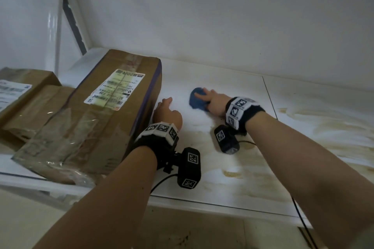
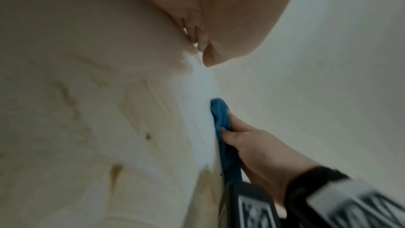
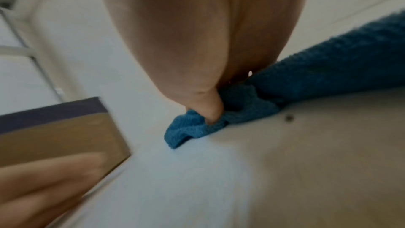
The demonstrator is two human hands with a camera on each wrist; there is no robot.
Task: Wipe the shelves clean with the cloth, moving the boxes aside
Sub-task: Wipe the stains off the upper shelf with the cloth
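A blue cloth (image 1: 196,100) (image 2: 220,112) (image 3: 328,58) lies bunched on the white shelf (image 1: 222,178), toward the back. My right hand (image 1: 210,99) (image 2: 241,138) (image 3: 210,107) grips it, fingers curled over it and thumb dug into a fold, pressing it onto the shelf. A large taped cardboard box (image 1: 105,111) (image 3: 54,138) with a shipping label stands to the left. My left hand (image 1: 165,107) (image 2: 202,48) lies with straight fingers (image 3: 43,179) against the box's right side, holding nothing.
Two more cardboard boxes (image 1: 26,97) sit further left behind the large one. Brownish stains (image 1: 334,127) streak the shelf's right half and front. A seam (image 1: 269,97) splits the shelf boards. A white wall closes the back; a metal upright (image 1: 74,16) stands at the left.
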